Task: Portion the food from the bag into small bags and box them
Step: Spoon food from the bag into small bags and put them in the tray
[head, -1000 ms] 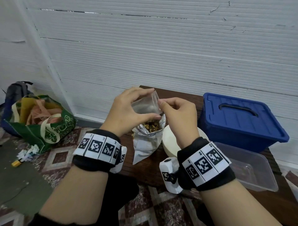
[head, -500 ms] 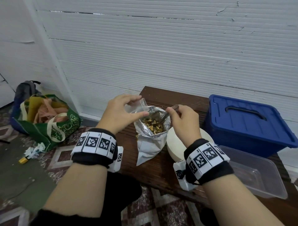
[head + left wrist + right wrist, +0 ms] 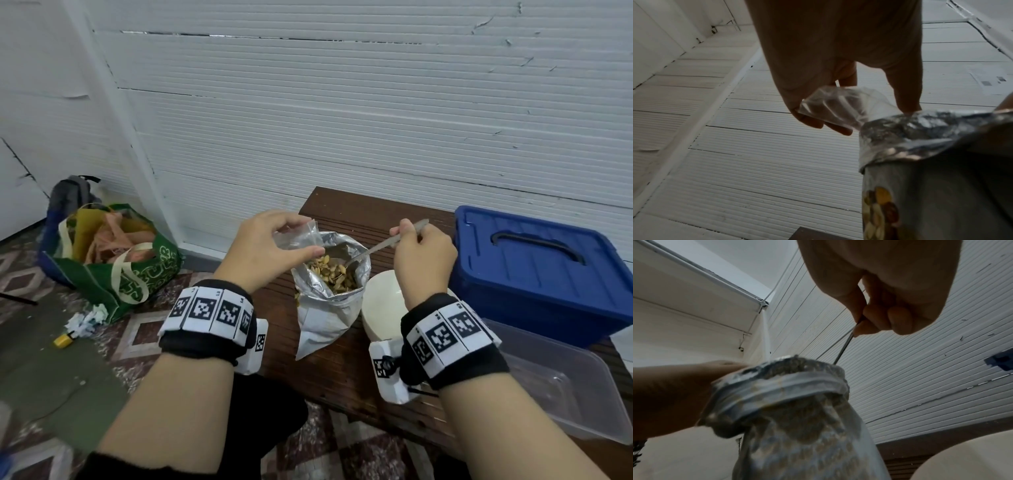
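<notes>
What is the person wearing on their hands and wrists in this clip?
Bare hands, no gloves. The left wrist and the right wrist each carry a black band with white square-code tags, plus a white camera unit underneath. Dark sleeve edges show near the elbows.

The right hand [image 3: 890,288] is seen from below at twelve to one o'clock, its fingers [image 3: 898,321] curled round a thin metal handle [image 3: 844,347]. The handle slants down toward seven o'clock and is lost behind the rolled rim of the foil bag [image 3: 797,418], which fills the centre and six o'clock. The bag's mouth is open and its body is blurred. At nine o'clock the left hand [image 3: 674,395] is pressed against the rim. A pale rounded object [image 3: 972,456] is cut off at five o'clock, a blue edge [image 3: 1001,361] at three o'clock.
</notes>
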Motion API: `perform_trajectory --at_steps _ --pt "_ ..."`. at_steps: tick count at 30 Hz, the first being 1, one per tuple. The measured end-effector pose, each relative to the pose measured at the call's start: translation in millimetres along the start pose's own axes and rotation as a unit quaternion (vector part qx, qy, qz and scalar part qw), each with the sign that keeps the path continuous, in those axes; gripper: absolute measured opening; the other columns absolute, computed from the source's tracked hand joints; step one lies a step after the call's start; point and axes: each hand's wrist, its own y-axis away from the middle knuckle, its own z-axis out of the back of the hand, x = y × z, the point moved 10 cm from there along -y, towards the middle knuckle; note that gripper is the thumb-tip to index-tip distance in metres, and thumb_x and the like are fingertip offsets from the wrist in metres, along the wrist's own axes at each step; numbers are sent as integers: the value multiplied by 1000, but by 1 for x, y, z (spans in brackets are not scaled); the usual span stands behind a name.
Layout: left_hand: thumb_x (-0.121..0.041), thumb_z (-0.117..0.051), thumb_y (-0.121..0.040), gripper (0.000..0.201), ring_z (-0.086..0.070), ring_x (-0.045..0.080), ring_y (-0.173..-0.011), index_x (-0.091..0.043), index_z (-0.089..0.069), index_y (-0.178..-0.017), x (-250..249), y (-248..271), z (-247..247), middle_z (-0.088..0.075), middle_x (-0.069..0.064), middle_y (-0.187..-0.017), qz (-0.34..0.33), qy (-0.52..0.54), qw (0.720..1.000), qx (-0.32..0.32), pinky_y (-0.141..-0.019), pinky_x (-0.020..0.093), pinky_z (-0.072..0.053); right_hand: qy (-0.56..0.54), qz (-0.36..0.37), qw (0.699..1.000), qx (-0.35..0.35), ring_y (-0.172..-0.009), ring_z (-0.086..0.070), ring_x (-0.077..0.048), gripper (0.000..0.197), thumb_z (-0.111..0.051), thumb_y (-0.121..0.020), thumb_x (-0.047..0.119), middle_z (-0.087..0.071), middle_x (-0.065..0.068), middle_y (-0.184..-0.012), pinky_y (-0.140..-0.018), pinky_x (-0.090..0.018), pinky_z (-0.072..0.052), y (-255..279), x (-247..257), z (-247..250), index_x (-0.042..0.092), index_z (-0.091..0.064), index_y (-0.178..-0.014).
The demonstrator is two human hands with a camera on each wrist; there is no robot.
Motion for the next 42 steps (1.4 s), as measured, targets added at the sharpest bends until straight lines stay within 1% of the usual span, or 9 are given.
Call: perform_trajectory --at_steps 2,7,12,18,26,29,32,38,42 --pt "-45 -80 -67 47 -50 -12 -93 -36 -62 -109 2 -1 0 -56 -25 -98 2 -3 1000 5 -76 4 -36 -7 -15 1000 -15 -69 -53 -9 28 -47 -99 23 -68 -6 -86 -56 -19 -32 -5 -3 6 11 -69 -87" --pt "-48 -81 -66 54 -47 -19 -94 -32 -63 -114 6 -3 -5 -56 -26 -102 10 -8 999 31 -73 -2 -34 -23 -26 998 -51 -67 -50 -8 30 -46 -98 23 -66 -8 -89 -64 -23 -34 -20 3 27 11 -71 -86" --pt "-51 -81 -63 62 -49 -11 -100 -30 -63 -119 4 -6 -10 -58 -20 -110 10 -13 999 47 -76 4 -34 -28 -9 998 -54 -76 -52 -11 29 -46 -99 23 -68 -9 -95 -52 -16 -34 -29 16 32 12 -69 -84" --pt "-51 -81 -63 62 -50 -6 -102 -30 -63 -119 5 -7 -11 -57 -21 -110 11 -21 998 57 -79 6 -33 -23 -12 998 -53 -82 -53 -13 28 -45 -99 22 -68 -10 -99 -70 -20 -35 -27 19 32 15 -65 -81" --pt "-50 -81 -65 56 -50 -2 -103 -31 -64 -115 -2 -9 -16 -57 -19 -109 -12 -44 997 66 -81 5 -33 -26 -6 999 -31 -66 -50 -6 30 -46 -99 23 -63 -4 -85 -62 -23 -35 -25 24 25 11 -71 -87" --pt "-53 -80 -62 58 -51 4 -108 -30 -66 -113 -6 -9 -22 -59 -18 -108 -23 -56 995 75 -93 19 -39 -27 1 1000 -16 -74 -55 -13 29 -47 -99 23 -68 -9 -89 -59 -22 -38 -23 26 15 17 -68 -80" --pt "-56 -79 -61 55 -51 4 -106 -32 -68 -109 -7 -10 -22 -58 -22 -101 -26 -61 995 71 -100 33 -40 -18 -2 1000 0 -68 -53 -8 29 -47 -99 24 -69 -8 -90 -54 -15 -35 -21 25 7 18 -70 -81" --pt "-65 -75 -60 47 -52 2 -103 -39 -67 -99 -7 -13 -25 -59 -25 -95 -32 -68 995 62 -102 45 -39 -38 -8 999 16 -68 -54 -8 29 -48 -98 25 -70 -8 -90 -55 -18 -36 -17 25 -2 21 -68 -77" --pt "-66 -73 -61 47 -49 0 -100 -39 -68 -100 -12 -13 -26 -55 -30 -89 -39 -88 994 57 -103 42 -32 -71 -13 997 21 -75 -58 -10 30 -50 -97 25 -70 -7 -88 -60 -17 -38 -14 28 -4 25 -65 -72"
